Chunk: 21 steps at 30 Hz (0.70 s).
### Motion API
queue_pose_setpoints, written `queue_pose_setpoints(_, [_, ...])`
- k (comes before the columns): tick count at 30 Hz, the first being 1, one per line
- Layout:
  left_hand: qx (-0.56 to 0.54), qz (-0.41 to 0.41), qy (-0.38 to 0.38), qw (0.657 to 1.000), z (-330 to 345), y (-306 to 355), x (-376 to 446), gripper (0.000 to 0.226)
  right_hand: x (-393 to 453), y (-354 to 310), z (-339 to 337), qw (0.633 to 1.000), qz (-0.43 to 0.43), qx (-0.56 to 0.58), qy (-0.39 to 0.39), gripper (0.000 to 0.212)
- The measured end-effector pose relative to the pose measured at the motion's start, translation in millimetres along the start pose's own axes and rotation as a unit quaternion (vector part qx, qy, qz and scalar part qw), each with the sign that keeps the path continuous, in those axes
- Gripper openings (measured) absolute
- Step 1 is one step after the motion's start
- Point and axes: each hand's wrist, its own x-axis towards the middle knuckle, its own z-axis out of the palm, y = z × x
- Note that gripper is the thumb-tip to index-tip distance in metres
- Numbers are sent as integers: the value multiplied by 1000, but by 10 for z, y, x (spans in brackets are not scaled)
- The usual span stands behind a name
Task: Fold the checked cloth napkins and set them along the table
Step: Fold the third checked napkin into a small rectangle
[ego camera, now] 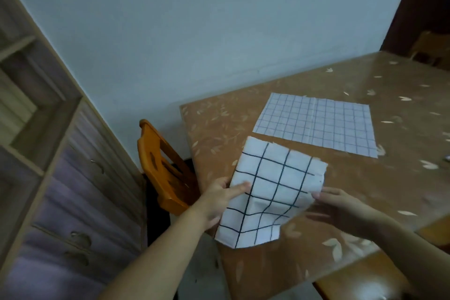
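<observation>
Currently, step in hand: folding the bold-checked napkin, judged to be midway, since it is lifted clear of the table and already reads as doubled.
Left hand: closed on the napkin's left edge, thumb on top of the cloth, fingers hidden behind it.
Right hand: pinching the right edge near the upper corner; fingertips meet the cloth, though blur hides the exact grip.
Doing it well: the person should bring the corners together before letting go, keep the black lines running parallel so the halves match, then lay the cloth flat on the table and press the crease with a palm.
Watch for: the lower part sags and ripples between the hands, so a loose hold would let the layers slide apart.
Napkin's look: white cloth, wide black grid, slightly frayed upper edge, top part taut, bottom part hanging past the table's near-left corner.
Second napkin: finer, fainter grid, lying flat and spread on the table beyond the hands, well apart from them, a crease line down its middle.
Nearby: an orange chair stands just beside the table's left edge.
</observation>
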Motion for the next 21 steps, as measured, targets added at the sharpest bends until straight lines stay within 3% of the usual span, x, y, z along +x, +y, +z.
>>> queue_pose_setpoints(2, [-83, -13, 10, 996, -74, -58, -124, 25, -93, -16, 174, 999, 7, 19, -42, 15])
queue_pose_setpoints(5, [-138, -38, 29, 989, -166, -281, -240, 25, -101, 140, 415, 998, 54, -12, -15, 41])
queue_pose_setpoints(9, [-87, -85, 106, 987, -207, -714, -319, 21, -134, 424, 625, 991, 82, -4, 102, 27])
queue_pose_setpoints(13, [-59, -148, 131, 979, -178, -1154, -428, 16, -160, 871, 723, 970, 141, -20, 198, 27])
queue_pose_setpoints(18, [-3, -150, 202, 968, -162, -1511, -488, 52, -199, 1181, 778, 962, 173, 19, 211, 15])
queue_pose_setpoints(21, [15, -115, 167, 979, -141, -1567, -532, 50, -193, 1300, 726, 966, 171, 24, 194, 15])
